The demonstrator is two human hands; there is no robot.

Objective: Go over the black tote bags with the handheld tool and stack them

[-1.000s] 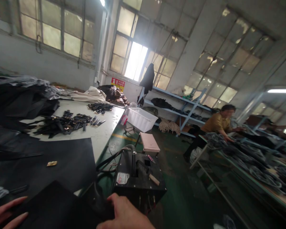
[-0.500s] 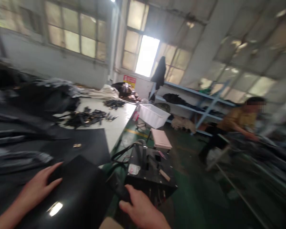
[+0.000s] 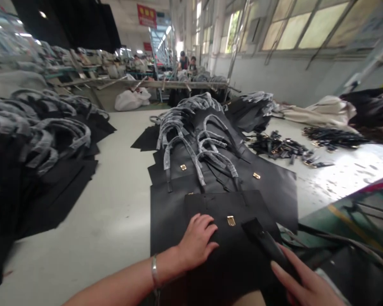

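A black leather-like bag panel (image 3: 230,259) lies in front of me on the stack of black pieces, with a gold lock plate (image 3: 231,220) near its upper middle. My left hand (image 3: 198,241) rests on this panel, palm down and fingers spread, holding nothing. On the right, my right hand (image 3: 301,274) is wrapped round a black handheld tool with a wide flat nozzle (image 3: 263,240). The nozzle is over the panel, to the right of the lock plate; whether it touches the surface I cannot tell. Several looped handles in clear wrapping (image 3: 181,140) lie behind the panel.
More black pieces with wrapped handles (image 3: 55,144) cover the left of the white table (image 3: 121,204). Small black straps with gold fittings (image 3: 274,146) lie in piles at the right. Dark hoses (image 3: 332,233) run beside the table's right edge. Black pieces hang at upper left.
The view has swung left from the windows and floor to the table. My left hand now lies on the bag panel beside the lock plate. My right hand keeps hold of the tool, now over the panel.
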